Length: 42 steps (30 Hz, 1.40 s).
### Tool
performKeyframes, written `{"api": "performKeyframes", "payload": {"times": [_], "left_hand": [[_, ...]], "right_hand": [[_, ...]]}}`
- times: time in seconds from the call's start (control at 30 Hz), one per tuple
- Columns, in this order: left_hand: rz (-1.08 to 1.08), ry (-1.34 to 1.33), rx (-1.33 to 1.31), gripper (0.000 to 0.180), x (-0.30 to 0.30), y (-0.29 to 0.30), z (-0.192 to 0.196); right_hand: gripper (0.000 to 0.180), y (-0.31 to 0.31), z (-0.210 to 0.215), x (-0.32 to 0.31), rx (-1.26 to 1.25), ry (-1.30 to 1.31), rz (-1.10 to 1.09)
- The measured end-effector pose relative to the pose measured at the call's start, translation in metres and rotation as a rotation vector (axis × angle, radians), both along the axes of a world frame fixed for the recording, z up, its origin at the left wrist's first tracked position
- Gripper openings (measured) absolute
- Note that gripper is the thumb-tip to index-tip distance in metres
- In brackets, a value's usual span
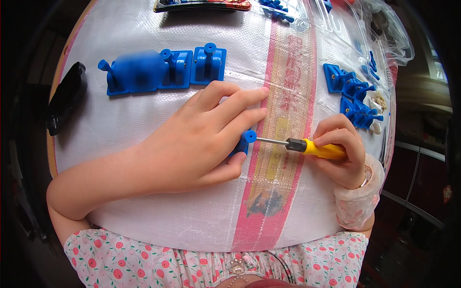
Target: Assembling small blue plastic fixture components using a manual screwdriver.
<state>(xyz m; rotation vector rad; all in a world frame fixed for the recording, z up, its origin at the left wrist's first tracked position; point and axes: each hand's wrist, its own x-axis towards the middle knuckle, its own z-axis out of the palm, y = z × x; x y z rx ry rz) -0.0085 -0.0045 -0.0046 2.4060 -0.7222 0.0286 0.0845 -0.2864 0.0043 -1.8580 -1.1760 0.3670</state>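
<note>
My left hand point(206, 129) lies palm down on the woven sheet. Its thumb and bent fingers hold a small blue plastic part point(248, 137), mostly hidden under them; two other fingers stretch past it. A round blue peg end shows between fingers and thumb. My right hand point(343, 149) grips a screwdriver point(326, 150) by its yellow handle. The metal shaft points left, its tip meeting the blue part beside the peg end. Whether the tip sits in a screw cannot be seen.
A row of blue plastic pieces point(176, 69) with pegs stands beyond my left hand, one blurred. More blue pieces point(353, 93) sit at the right. A black object point(67, 98) lies at the left edge. At the back are a black-and-red tray point(201, 6) and clear plastic bags point(391, 33).
</note>
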Motion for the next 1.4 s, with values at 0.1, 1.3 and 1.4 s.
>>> {"api": "performKeyframes", "payload": {"times": [0.1,1.3,1.4], "left_hand": [[0.0,-0.003,-0.002,0.063,0.0,0.0,-0.001],[0.002,-0.004,-0.008,0.06,0.0,0.0,0.0],[0.004,-0.002,-0.007,0.06,0.0,0.0,0.0]], "right_hand": [[0.031,-0.002,0.002,0.001,-0.031,0.042,0.008],[0.029,-0.004,0.002,0.002,-0.007,0.071,-0.033],[0.032,-0.009,0.003,0.005,-0.04,0.126,-0.02]]}}
